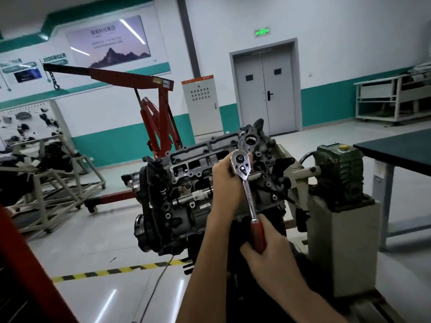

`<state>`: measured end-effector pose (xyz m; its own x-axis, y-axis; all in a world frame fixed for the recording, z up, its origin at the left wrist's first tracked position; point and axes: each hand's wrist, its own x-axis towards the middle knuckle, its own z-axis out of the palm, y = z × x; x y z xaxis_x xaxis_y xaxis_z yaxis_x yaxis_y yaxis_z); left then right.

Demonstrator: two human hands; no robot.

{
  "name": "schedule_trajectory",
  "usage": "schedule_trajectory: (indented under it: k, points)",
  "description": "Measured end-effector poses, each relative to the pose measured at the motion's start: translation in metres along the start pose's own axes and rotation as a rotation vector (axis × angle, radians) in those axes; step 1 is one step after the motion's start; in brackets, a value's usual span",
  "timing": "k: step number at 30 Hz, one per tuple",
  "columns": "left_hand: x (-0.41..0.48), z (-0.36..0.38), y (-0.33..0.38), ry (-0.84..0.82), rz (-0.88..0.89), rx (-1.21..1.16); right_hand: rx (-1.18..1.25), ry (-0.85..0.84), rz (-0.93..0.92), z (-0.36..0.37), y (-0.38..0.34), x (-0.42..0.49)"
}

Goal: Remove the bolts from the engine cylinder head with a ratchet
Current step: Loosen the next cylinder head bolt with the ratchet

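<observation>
Head view, centre of frame: the right hand [270,255] curls round the red handle of the ratchet [248,194]. The left hand [225,183] wraps its fingers round the chrome head, over the engine [184,180].

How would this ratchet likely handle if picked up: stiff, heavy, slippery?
Probably rigid: the ratchet runs straight between the left hand at its head and the right hand on its red handle. Likely heavy for its size, as it looks like solid metal. Its polished shaft may be slippery, the handle probably less so.
</observation>
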<state>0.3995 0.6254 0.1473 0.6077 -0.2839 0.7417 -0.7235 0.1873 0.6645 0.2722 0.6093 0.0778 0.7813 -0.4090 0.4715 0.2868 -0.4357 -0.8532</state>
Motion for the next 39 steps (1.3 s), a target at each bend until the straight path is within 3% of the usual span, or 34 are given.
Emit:
schedule_trajectory:
  k: [5,7,10,14,18,24,27,29,34,37,39]
  points:
    - [0.0,0.003,0.005,0.011,0.009,0.004,-0.578,-0.31,-0.153,-0.115,-0.01,0.047]
    - [-0.002,0.002,0.002,0.032,0.006,-0.005,-0.695,-0.333,-0.203,-0.132,-0.017,0.067]
    - [-0.005,-0.002,0.0,0.04,0.001,-0.03,-0.57,-0.256,-0.139,-0.107,-0.004,0.051]
    - [-0.006,0.0,0.005,0.058,-0.009,-0.037,-0.126,0.053,-0.032,-0.02,0.004,-0.002]
    - [-0.005,-0.001,0.003,0.029,-0.005,-0.042,0.047,0.04,0.022,0.021,-0.001,-0.005]
    - [0.001,0.0,0.005,-0.032,-0.026,-0.001,-0.507,-0.289,-0.124,-0.105,-0.004,0.037]
    - [0.003,0.0,0.005,-0.038,-0.016,0.031,-0.701,-0.306,-0.213,-0.135,-0.012,0.066]
    - [0.0,-0.001,0.003,-0.011,-0.024,0.017,-0.645,-0.262,-0.182,-0.122,-0.004,0.059]
    - [-0.003,0.002,0.003,0.029,-0.01,0.015,-0.072,0.054,0.024,-0.011,0.003,-0.005]
    - [-0.004,-0.001,0.005,0.015,0.009,-0.001,0.096,0.072,0.033,0.028,-0.001,-0.007]
    - [-0.003,-0.003,0.004,0.007,0.006,-0.009,0.022,0.017,0.023,0.011,0.0,-0.002]
